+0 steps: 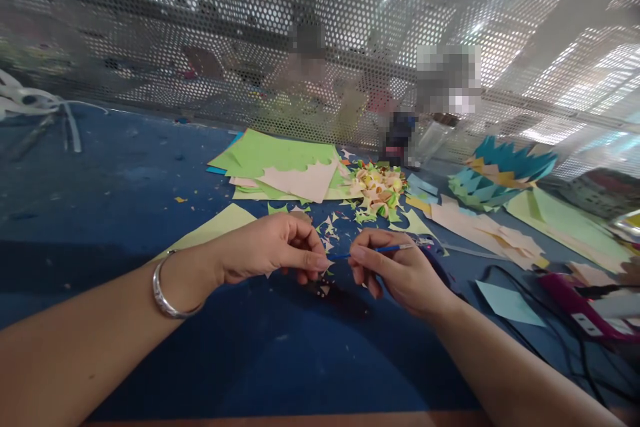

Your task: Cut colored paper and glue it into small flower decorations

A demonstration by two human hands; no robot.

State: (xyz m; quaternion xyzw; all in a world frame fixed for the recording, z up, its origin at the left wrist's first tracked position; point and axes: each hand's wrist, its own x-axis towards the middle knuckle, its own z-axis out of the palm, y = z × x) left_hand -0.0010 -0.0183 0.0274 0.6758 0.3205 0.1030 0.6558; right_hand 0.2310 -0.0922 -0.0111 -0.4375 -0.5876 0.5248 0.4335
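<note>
Above the blue table, my left hand (295, 250) is closed, thumb and fingertips pinching a small pale pink paper piece (327, 265). A silver bangle (163, 287) circles that wrist. Just to the right, my right hand (390, 267) is closed around a thin blue stick (387, 249), whose silvery end points right. The stick's other end reaches toward my left fingertips; whether it touches the paper I cannot tell. Small green and pink paper scraps (330, 227) lie scattered behind and below my hands.
Green and pink sheets (285, 153) are stacked behind my hands, beside a heap of small folded paper pieces (380, 187). At right are a teal spiky paper form (505, 173), a magenta power strip (575, 310) and black cables. A perforated metal screen (240, 47) borders the table's back.
</note>
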